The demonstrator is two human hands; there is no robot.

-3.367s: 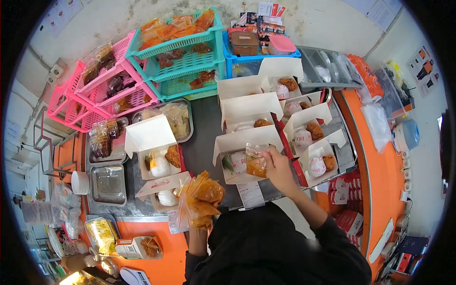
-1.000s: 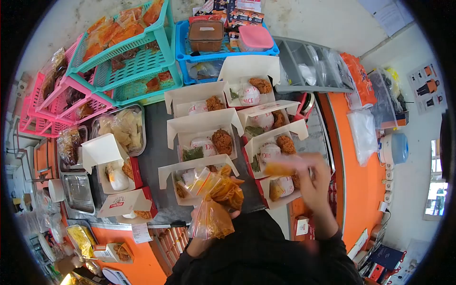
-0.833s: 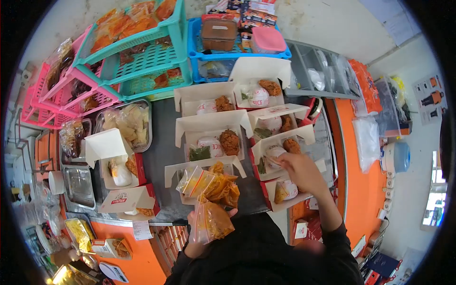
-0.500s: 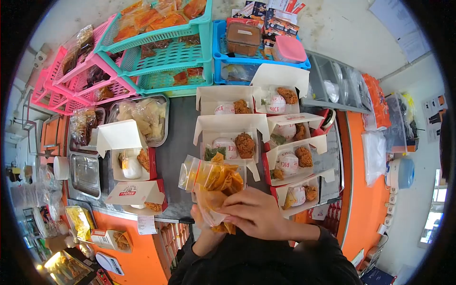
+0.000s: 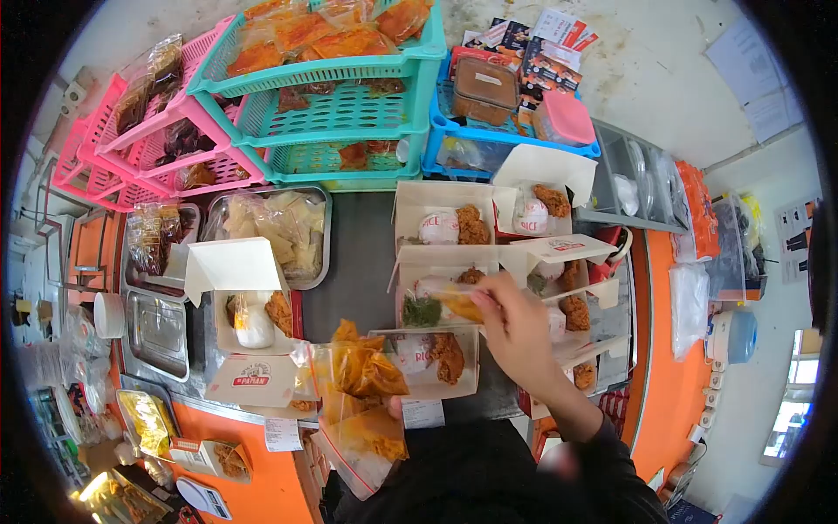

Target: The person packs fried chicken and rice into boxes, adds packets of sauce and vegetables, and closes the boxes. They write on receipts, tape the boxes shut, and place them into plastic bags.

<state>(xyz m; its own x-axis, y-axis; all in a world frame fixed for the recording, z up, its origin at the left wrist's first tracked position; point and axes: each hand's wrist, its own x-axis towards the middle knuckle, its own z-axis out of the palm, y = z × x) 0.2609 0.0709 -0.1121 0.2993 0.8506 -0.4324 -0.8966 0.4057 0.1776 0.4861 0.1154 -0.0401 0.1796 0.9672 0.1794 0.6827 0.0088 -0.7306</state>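
Observation:
My right hand (image 5: 524, 336) pinches a small clear sachet of orange sauce (image 5: 461, 302) between thumb and fingers. The sachet is above an open meal box (image 5: 489, 258) with a green garnish (image 5: 422, 312) and fried chicken (image 5: 471, 276). My left hand (image 5: 395, 409), mostly hidden, grips a zip bag (image 5: 339, 454) stuffed with orange sauce sachets (image 5: 367, 371). Just beyond that bag is another open box (image 5: 470, 384) containing wrapped rice (image 5: 410, 354) and a piece of fried chicken (image 5: 448, 358).
More open meal boxes (image 5: 236, 262) stand left and right on the dark counter (image 5: 362, 236). Behind them rise teal (image 5: 340, 131) and pink (image 5: 157, 131) basket racks and a blue basket (image 5: 471, 162). Metal trays (image 5: 157, 336) sit at left.
My right hand has left the zip bag and moved forward and right, carrying one sachet. The bag in my left hand now sits lower, and the view has shifted slightly.

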